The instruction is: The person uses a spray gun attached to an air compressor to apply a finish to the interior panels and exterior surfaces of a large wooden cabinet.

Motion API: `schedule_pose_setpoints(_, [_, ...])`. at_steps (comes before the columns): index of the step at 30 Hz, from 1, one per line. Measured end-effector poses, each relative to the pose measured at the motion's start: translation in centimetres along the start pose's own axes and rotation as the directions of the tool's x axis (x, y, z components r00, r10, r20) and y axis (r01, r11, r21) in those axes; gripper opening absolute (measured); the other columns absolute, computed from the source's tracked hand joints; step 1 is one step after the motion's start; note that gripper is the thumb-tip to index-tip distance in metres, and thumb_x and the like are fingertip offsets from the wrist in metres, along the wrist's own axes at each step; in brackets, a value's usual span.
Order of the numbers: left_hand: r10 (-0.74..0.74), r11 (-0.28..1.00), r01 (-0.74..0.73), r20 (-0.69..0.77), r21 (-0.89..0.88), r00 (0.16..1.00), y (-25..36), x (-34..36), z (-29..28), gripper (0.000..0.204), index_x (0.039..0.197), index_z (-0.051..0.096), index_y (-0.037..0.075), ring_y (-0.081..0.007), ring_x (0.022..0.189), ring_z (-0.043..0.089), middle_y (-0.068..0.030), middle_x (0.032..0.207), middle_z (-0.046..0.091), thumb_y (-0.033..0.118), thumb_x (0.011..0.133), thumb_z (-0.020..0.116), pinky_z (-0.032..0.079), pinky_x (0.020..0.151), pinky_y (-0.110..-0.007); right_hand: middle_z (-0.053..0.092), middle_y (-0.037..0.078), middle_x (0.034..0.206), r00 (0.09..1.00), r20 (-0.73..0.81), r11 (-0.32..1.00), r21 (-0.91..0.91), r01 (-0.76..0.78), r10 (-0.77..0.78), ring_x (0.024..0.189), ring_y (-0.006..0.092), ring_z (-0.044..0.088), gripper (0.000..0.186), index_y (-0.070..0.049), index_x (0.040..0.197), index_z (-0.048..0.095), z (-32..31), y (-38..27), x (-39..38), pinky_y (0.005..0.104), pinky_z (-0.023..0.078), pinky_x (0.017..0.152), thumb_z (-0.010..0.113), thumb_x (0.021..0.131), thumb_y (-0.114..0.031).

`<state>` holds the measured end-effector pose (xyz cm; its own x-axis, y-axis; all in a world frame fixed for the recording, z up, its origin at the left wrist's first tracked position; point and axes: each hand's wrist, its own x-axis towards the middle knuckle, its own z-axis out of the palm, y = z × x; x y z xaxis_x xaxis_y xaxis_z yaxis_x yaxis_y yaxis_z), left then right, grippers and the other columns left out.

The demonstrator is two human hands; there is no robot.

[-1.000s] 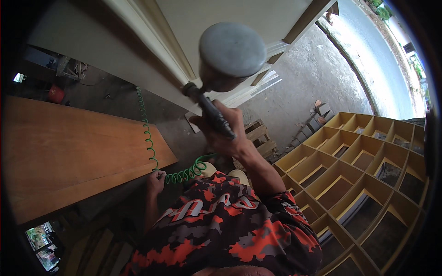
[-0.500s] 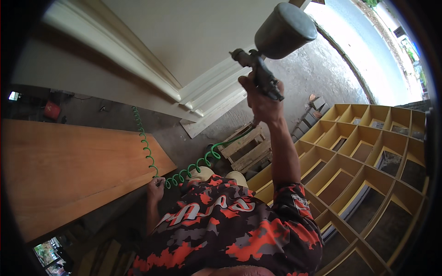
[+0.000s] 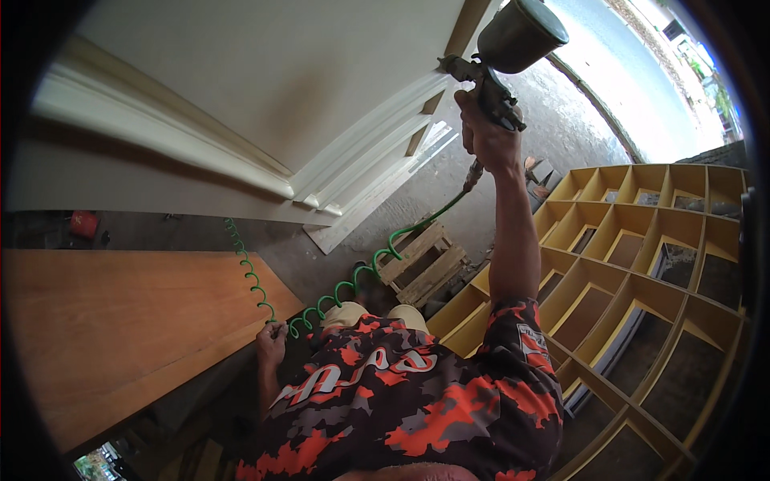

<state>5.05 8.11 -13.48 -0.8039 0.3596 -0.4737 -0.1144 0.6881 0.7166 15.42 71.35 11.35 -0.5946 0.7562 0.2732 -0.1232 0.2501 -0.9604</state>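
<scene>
My right hand [image 3: 491,136], arm stretched out, is wrapped round the grip of a spray gun [image 3: 486,86]. A grey metal paint cup [image 3: 523,36] sits on top of the gun, and its nozzle points left toward a white moulded panel [image 3: 241,88]. From the foot of the grip a coiled green air hose [image 3: 385,258] runs down past my waist. My left hand [image 3: 272,338], low at my left side, is closed on that hose. Beyond it the hose's coils continue away over the edge of an orange-brown wooden board [image 3: 144,321].
A yellow wooden frame of many compartments [image 3: 626,268] stands close on my right. On the floor ahead lies a small wooden pallet [image 3: 425,260], with a pale plank [image 3: 353,218] beside the panel's foot. A red object [image 3: 83,224] lies at far left.
My right hand has moved farther out and slightly right with the spray gun, and the hose near it has stretched. My left hand keeps its hold as the view shifts.
</scene>
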Motion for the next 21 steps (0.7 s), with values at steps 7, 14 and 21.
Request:
schedule_pose_setpoints(7, [0.043, 0.996, -0.042, 0.010, -0.075, 0.999, -0.3, 0.0, 0.5, 0.020, 0.114, 0.073, -0.003, -0.0066, 0.071, 0.061, -0.0022, 0.087, 0.074, 0.015, 0.105, 0.071, 0.049, 0.068, -0.025, 0.047, -0.003, 0.054, 0.997, -0.067, 1.000, 0.021, -0.022, 0.024, 0.038, 0.0085, 0.041, 0.030, -0.010, 0.083, 0.057, -3.8, 0.4, 3.2, 0.0300, 0.027, 0.038, 0.071, 0.107, -0.020])
schedule_pose_setpoints(14, [0.047, 0.989, -0.045, 0.014, -0.142, 0.999, 0.4, -0.7, 0.5, 0.020, 0.117, 0.072, -0.003, -0.0073, 0.074, 0.061, -0.0040, 0.091, 0.074, 0.013, 0.105, 0.070, 0.051, 0.071, -0.025, 0.049, -0.003, 0.055, 0.986, -0.105, 0.989, 0.081, -0.123, 0.131, 0.039, 0.0083, 0.042, 0.035, -0.012, 0.075, 0.058, -8.3, 0.8, 6.6, 0.0302, 0.027, 0.038, 0.074, 0.105, -0.022])
schedule_pose_setpoints(21, [0.059, 0.974, -0.050, 0.033, -0.219, 0.998, 1.8, -0.8, 0.7, 0.018, 0.117, 0.071, -0.003, -0.0081, 0.078, 0.062, -0.0042, 0.093, 0.073, 0.010, 0.105, 0.069, 0.051, 0.074, -0.025, 0.044, -0.005, 0.053, 0.979, -0.164, 0.992, 0.063, -0.114, 0.123, 0.039, 0.0080, 0.038, 0.048, -0.016, 0.066, 0.051, -12.0, 1.2, 10.6, 0.0302, 0.023, 0.041, 0.076, 0.104, -0.029])
